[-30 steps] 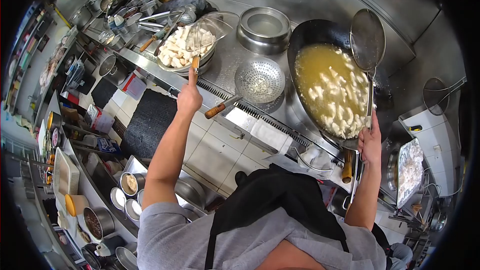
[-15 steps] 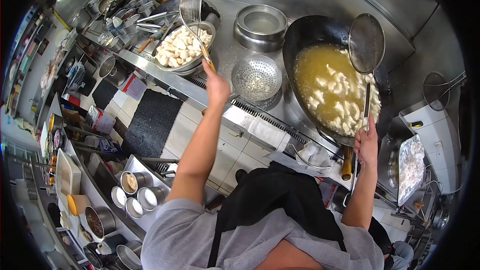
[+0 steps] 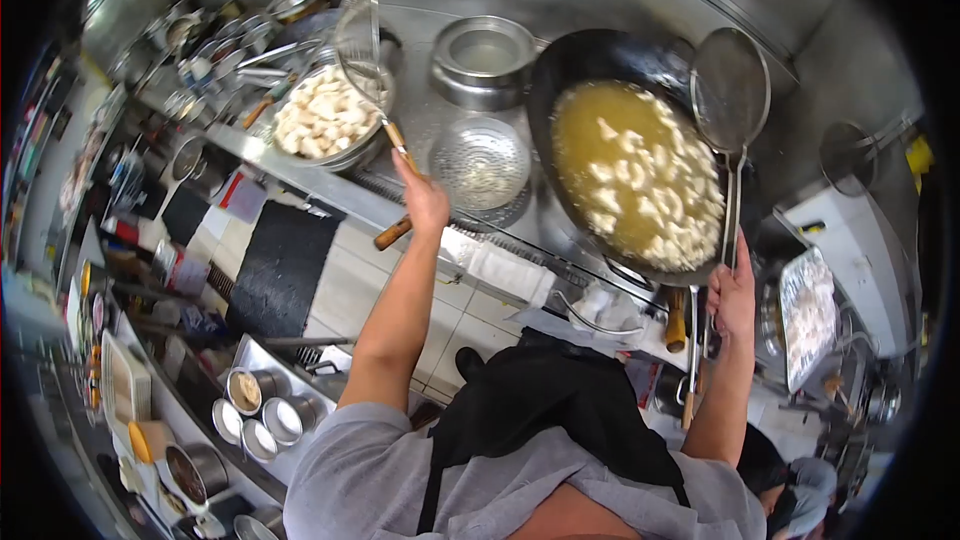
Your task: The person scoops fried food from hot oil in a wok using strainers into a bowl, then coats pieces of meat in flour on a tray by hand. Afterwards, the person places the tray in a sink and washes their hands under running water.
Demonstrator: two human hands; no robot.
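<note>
My left hand (image 3: 427, 202) is closed round the wooden handle of a wire strainer (image 3: 358, 35), which is held over a metal bowl of pale, chunky pieces (image 3: 325, 112). Beside that hand juts the end of another wooden handle (image 3: 393, 233); what it belongs to is hidden. My right hand (image 3: 732, 292) grips the long metal handle of a round mesh skimmer (image 3: 730, 90), raised over the right side of a black wok (image 3: 565, 65). Pale pieces (image 3: 650, 202) float in the wok's yellow oil. The wok's wooden handle (image 3: 677, 325) points toward me, left of my right hand.
Between bowl and wok stand a perforated metal bowl (image 3: 481, 165) and a lidless metal pot (image 3: 484, 60) of liquid. A folded white cloth (image 3: 510, 273) lies on the counter's front edge. At right is a foil-lined tray (image 3: 808, 315). Another person crouches at lower right.
The whole view has shifted slightly, with some blur. The pieces in the oil lie more spread out and separate. Both hands keep their tools; the strainer and skimmer stay raised.
</note>
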